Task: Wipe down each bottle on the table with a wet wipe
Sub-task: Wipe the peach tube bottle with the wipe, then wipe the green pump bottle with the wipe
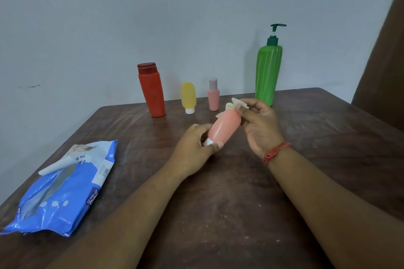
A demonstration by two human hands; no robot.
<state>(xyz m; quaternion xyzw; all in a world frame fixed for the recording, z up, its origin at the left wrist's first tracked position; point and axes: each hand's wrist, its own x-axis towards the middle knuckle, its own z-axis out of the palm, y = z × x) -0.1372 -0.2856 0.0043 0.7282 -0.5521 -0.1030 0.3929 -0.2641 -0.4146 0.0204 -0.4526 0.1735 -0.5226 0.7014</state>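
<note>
Held bottle: a salmon-pink bottle (224, 129) with a white cap, tilted above the middle of the worktop (240, 192), cap end low toward 7 o'clock, base end up toward 1 o'clock.
Left hand: the left hand (194, 148) has its grip curled round the cap end, thumb and fingers pinching the white cap and the lower body.
Right hand: the right hand (260, 124) has its grip pinching a pale wet wipe (237, 103) against the upper end of the held bottle; the wipe bunches out above the fingertips. A red thread band (276, 152) circles this wrist.
Back row, 12 o'clock of the hands: a red bottle (152, 90) leaning slightly, a small yellow bottle (188, 96) standing on its white cap, a small pink bottle (213, 95) with a greyish cap, all near one another along the far edge.
Pump bottle: a tall green pump bottle (268, 72) upright at 1 o'clock, just behind the right hand.
Wipes pack: a blue wipes pack (65, 190) lies flat at 8 o'clock, well apart from the hands, its white flap lifted.
Backdrop: a plain pale wall (109, 17) behind the worktop.
</note>
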